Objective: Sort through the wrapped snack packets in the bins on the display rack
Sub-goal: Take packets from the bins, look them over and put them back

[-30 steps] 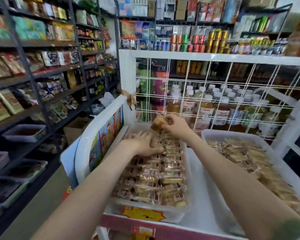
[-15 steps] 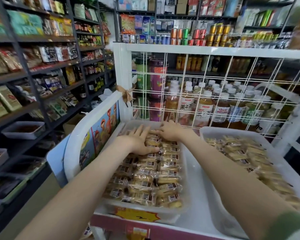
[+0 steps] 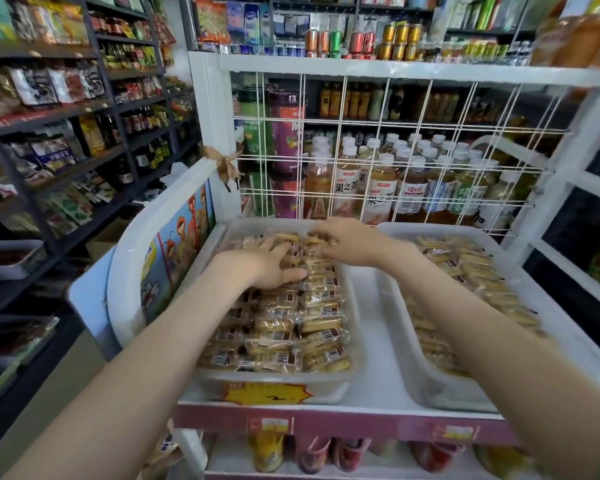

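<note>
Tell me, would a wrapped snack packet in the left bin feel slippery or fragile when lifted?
Probably slippery: the snack packets have glossy clear wrap. Likely light: small beside the left hand. Possibly crumbly; the contents look baked.

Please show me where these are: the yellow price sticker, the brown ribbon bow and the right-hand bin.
yellow price sticker (image 3: 267, 393): head view, middle of the sticker.
brown ribbon bow (image 3: 223, 161): head view, on the knot.
right-hand bin (image 3: 444, 393): head view, bare front wall.

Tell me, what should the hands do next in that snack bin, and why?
Probably the right hand should lift one packet at the far end of the left bin: its fingers curl over the packets there, while the left hand lies flat beside it.
</note>
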